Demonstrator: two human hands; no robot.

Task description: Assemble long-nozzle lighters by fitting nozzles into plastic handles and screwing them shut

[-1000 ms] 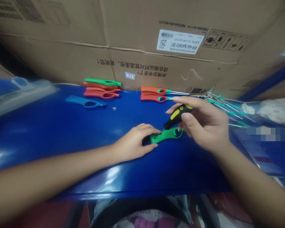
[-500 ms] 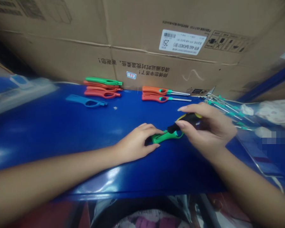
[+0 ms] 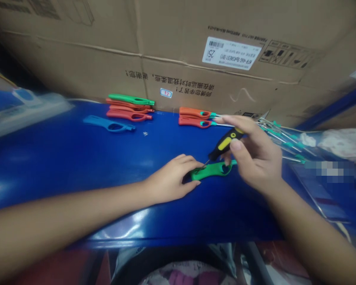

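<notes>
My left hand (image 3: 175,176) pinches the left end of a green lighter (image 3: 211,170), which lies flat on the blue table (image 3: 106,158). Black and yellow, a screwdriver (image 3: 225,144) slants down to that same end, its thin shaft meeting the lighter near my left fingertips. My right hand (image 3: 256,154) grips the screwdriver's handle, with the index finger stretched out along the top. A little teal part shows at the lighter's right end, partly behind my right hand. Whether a screw sits under the tip is too small to tell.
A blue lighter casing (image 3: 109,124) lies left, before stacked red casings (image 3: 129,114) and a green casing (image 3: 132,99). Tiny screws (image 3: 145,133) sit nearby. Two orange-red lighters (image 3: 194,122) with metal tubes lie farther back; metal rods with teal parts (image 3: 281,136) lie right. A cardboard box (image 3: 172,39) stands behind.
My right hand has turned on the screwdriver handle, so its yellow side now shows and the tool stands steeper. My left hand and the green lighter stay in place.
</notes>
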